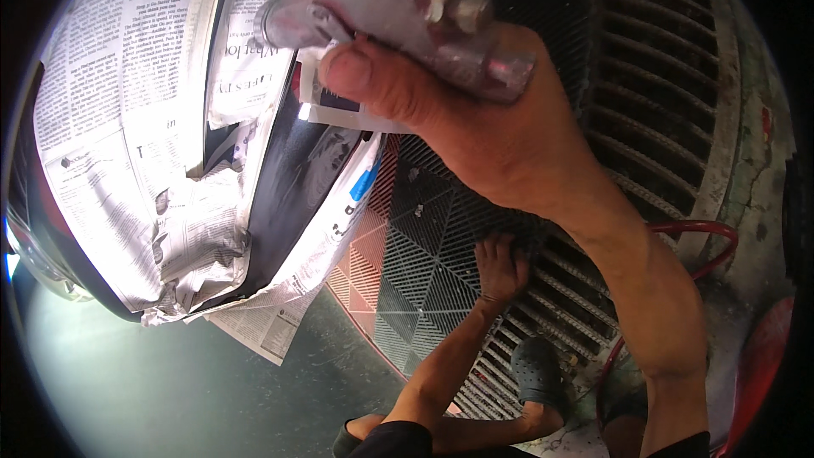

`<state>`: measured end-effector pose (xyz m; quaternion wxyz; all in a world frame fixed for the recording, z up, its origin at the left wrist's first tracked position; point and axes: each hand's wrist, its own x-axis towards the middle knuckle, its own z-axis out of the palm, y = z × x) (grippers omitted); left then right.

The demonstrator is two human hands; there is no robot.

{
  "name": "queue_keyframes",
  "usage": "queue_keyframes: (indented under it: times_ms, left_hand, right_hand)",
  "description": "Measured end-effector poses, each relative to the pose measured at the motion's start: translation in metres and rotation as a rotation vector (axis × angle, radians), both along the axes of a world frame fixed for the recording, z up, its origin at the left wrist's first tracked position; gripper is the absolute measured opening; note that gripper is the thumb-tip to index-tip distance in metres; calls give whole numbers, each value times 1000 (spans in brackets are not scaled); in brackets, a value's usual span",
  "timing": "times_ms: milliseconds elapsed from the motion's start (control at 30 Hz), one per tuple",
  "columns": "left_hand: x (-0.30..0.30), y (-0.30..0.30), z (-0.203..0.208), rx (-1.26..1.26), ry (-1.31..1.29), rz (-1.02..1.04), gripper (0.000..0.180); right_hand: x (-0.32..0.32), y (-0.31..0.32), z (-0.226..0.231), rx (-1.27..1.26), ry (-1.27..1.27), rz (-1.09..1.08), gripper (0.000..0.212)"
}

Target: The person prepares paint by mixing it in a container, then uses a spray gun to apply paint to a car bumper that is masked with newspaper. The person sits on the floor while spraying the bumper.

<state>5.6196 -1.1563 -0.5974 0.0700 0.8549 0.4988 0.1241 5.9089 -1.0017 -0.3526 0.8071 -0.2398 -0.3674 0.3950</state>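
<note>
My right hand (483,119) is raised close to the camera and gripped around a paint-stained metal spray gun (398,8), thumb pressed along its underside. The gun's nozzle end points left at a glossy black vehicle panel (292,178) that is masked all round with newspaper (110,119). A white taped label (339,114) sits just behind my thumb. Lower down, my left hand (500,267) lies flat with fingers spread on the black plastic grid floor tile (424,229), holding nothing.
Red and black grid tiles (365,263) meet a metal bar floor grate (653,76). A red hose (687,229) loops at the right. My foot in a dark clog (538,369) rests on the grate. Smooth grey floor (170,382) lies below the panel.
</note>
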Motion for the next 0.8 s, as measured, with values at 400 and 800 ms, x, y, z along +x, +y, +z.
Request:
queue_keyframes:
  times_ms: [400, 800]
  left_hand:
    - [0, -1, 2, -25, 15, 25, 44]
    - [0, -1, 0, -13, 7, 29, 42]
  right_hand:
    - [7, -8, 0, 60, 45, -15, 45]
    - [24, 6, 1, 223, 332, 360, 29]
